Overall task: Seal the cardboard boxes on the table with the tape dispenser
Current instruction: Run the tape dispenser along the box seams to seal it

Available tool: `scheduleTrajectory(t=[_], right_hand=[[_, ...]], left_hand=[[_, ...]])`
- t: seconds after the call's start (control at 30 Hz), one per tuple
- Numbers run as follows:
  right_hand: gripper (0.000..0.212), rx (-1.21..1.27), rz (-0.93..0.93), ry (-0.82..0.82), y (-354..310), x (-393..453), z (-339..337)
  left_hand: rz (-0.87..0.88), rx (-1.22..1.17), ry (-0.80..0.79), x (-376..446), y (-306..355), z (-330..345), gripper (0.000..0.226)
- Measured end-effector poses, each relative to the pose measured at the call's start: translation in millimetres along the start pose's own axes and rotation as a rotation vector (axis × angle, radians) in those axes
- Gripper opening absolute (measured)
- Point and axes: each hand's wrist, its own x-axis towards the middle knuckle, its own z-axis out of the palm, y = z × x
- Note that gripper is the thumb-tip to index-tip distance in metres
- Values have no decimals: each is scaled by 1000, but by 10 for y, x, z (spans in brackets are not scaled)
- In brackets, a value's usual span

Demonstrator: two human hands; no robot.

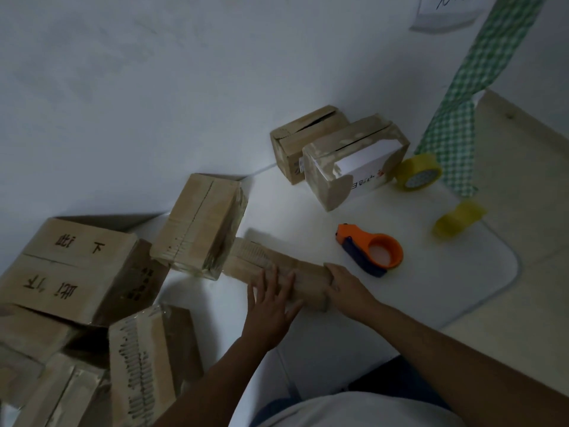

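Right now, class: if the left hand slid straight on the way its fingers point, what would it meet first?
The left hand lies flat on the small box, fingers pointing away from the person. Past that box, it would probably meet the tilted box first, though depth is unclear.

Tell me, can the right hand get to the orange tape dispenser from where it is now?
Probably yes. The right hand rests on the end of the flat box, and the tape dispenser lies just beyond it on bare table, with nothing between them.

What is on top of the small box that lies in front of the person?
Both hands rest on the small box: the left hand flat with spread fingers, the right hand over its right end. The box surface under them is covered.
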Motion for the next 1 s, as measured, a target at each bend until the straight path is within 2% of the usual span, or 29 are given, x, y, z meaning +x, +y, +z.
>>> scheduleTrajectory(t=[0.13,0.3,0.47,0.7,0.83,1.0], right_hand=[[50,47,15,71,203,-212,28],[47,111,-26,22,254,-318,111],[45,125,22,39,305,-312,58],[36,118,26,61,375,-314,21],[31,126,3,168,379,-286,-103],[30,34,-47,411,431,-115,-351]], left_hand=[[76,12,-25,120,91,-25,72],[124,38,-33,429,80,-229,67],[231,-5,19,342,120,-89,91],[186,66,127,337,296,255,89],[246,132,124,445,228,257,89],[297,148,71,523,104,122,91]])
